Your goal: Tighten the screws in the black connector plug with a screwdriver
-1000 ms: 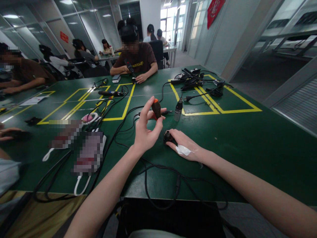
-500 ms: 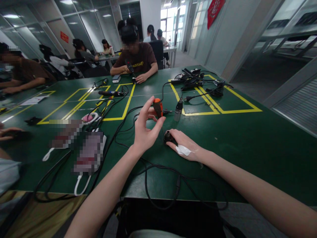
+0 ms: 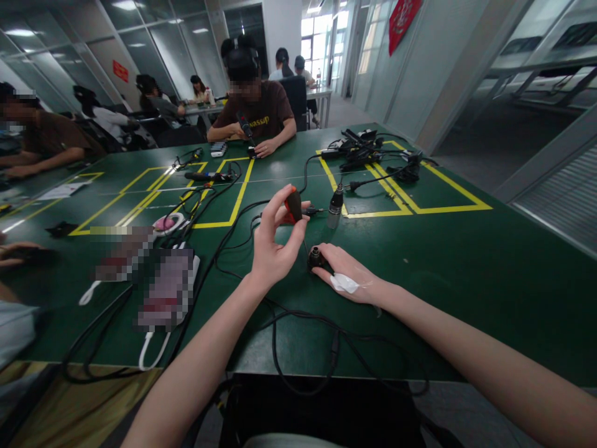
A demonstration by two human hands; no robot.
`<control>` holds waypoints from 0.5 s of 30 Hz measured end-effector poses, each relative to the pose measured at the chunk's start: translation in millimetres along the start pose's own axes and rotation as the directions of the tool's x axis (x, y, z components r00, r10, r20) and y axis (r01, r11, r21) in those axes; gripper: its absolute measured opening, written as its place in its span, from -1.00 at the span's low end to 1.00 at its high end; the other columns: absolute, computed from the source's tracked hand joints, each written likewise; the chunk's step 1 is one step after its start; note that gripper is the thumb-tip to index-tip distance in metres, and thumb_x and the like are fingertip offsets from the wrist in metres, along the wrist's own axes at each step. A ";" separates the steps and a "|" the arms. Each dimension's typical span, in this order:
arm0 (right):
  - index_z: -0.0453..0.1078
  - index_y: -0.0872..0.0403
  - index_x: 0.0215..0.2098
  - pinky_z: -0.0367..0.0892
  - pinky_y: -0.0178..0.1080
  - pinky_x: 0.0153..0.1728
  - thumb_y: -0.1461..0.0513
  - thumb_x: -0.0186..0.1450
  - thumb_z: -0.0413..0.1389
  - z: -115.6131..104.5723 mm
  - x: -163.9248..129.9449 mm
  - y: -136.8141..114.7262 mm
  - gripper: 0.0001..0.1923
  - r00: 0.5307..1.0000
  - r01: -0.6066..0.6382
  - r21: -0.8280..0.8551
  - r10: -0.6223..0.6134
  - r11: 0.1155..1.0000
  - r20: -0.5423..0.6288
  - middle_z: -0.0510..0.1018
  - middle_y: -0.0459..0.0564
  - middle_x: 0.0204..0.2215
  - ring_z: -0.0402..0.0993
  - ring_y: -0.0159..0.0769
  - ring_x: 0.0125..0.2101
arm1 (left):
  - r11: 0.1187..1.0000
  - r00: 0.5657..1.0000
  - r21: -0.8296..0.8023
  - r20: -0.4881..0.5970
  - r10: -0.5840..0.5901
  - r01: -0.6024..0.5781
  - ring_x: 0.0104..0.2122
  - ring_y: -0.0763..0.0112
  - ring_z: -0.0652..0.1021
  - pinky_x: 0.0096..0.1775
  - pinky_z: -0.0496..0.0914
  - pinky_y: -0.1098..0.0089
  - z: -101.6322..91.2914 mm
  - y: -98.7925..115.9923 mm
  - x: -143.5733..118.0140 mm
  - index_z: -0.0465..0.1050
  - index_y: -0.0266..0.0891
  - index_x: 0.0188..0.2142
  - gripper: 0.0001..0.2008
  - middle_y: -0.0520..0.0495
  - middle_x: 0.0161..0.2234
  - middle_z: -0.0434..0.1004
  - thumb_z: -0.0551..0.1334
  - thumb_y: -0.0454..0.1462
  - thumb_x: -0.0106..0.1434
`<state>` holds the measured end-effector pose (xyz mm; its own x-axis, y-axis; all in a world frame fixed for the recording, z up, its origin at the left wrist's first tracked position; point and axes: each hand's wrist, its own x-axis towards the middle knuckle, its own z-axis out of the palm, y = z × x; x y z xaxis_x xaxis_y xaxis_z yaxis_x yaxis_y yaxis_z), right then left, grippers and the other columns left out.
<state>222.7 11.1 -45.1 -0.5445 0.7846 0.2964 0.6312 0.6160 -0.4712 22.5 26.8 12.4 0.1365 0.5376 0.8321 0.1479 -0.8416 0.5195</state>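
Pinching the screwdriver handle [image 3: 293, 205] in your left hand [image 3: 273, 249], you are steadying the black connector [image 3: 316, 256] under your right hand [image 3: 347, 277] fingertips; keep the shaft upright.

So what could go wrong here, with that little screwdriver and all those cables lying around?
The left hand pinches the orange and black screwdriver by its fingertips alone, so it might slip off the small black connector and jab the right hand steadying it. Black cables loop right under both forearms, so a snagged arm could drag the upright microphone over.
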 end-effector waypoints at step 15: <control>0.38 0.05 0.07 0.49 0.02 -0.07 0.25 0.44 0.16 -4.3 0.6 -4.4 -0.76 1.000 -0.012 -0.010 0.012 1.000 0.012 0.62 0.15 -0.11 0.57 0.00 -0.13 | 0.999 1.000 -0.032 -0.018 -0.003 0.003 -0.03 0.31 0.69 -0.03 0.65 0.29 0.8 -2.0 1.2 0.12 0.06 0.41 -0.38 -0.18 0.24 0.52 0.32 -0.19 0.47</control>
<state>222.0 9.1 -39.3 -0.5434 0.7913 0.2802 0.6435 0.6070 -0.4663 23.2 29.1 12.2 0.1187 0.5393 0.8337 0.1172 -0.8414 0.5276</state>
